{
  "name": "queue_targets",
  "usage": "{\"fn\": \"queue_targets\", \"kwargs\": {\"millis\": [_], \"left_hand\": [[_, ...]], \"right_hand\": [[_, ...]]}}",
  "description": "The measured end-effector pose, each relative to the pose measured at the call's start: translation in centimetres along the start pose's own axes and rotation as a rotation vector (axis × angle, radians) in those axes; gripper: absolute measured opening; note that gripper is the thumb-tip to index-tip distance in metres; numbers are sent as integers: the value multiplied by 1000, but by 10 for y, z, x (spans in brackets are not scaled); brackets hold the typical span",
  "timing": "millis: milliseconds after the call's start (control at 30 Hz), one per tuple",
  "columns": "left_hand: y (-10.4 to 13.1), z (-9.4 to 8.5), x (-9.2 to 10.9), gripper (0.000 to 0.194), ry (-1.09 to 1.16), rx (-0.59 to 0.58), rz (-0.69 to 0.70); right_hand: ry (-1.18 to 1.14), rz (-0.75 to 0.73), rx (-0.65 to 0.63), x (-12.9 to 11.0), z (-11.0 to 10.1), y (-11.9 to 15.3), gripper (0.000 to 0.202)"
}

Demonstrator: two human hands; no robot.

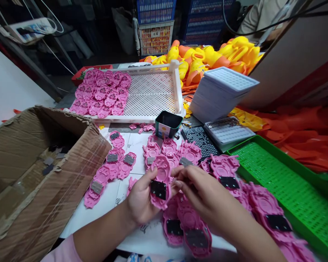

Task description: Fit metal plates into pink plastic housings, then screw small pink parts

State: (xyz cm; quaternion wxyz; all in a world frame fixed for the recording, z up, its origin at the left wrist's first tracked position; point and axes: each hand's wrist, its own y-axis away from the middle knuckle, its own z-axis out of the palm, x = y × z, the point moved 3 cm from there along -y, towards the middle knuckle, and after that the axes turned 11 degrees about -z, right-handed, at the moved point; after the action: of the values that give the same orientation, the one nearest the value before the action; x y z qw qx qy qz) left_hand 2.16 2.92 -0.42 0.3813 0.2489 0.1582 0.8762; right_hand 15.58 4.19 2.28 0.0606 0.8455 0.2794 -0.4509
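Note:
In my left hand (142,198) is a pink plastic toy housing (161,168), held upright by its sides with the thumb in front. A black screwed-on plate (158,190) covers its lower part. My right hand (192,183) is closed in a pinch at the housing's right edge; whatever its fingertips hold is too small to make out. Similar pink housings (190,218) lie below and around my hands, some fitted with black plates and others with grey ones. More pink housings (113,162) lie to the left on the white table surface (105,209).
A cardboard box (79,160) stands at left. Behind are a white tray (153,91) with pink parts and a small black bin (168,125). At right are stacked white trays (221,92), a green tray (278,182) and orange parts (303,138). Yellow parts (207,58) are heaped behind.

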Motion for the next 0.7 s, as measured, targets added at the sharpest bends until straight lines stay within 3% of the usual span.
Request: {"fn": "queue_targets", "kwargs": {"millis": [133, 267, 400, 500, 600, 700], "left_hand": [[2, -9, 0, 23, -74, 154, 143], [8, -18, -2, 24, -362, 293, 277], [13, -16, -5, 34, -738, 281, 240], [15, -11, -5, 34, -949, 261, 259], [16, -6, -4, 34, -1072, 252, 269], [17, -4, -4, 36, -1132, 251, 265]], "right_hand": [[-171, 6, 86, 3, -5, 7, 12], [-317, -18, 262, 4, -12, 9, 12], [-433, -40, 344, 2, -13, 5, 8], [-297, -126, 341, -2, -14, 1, 7], [-152, -174, 322, -2, -13, 0, 10], [-158, -139, 254, 2, -10, 0, 11]]}}
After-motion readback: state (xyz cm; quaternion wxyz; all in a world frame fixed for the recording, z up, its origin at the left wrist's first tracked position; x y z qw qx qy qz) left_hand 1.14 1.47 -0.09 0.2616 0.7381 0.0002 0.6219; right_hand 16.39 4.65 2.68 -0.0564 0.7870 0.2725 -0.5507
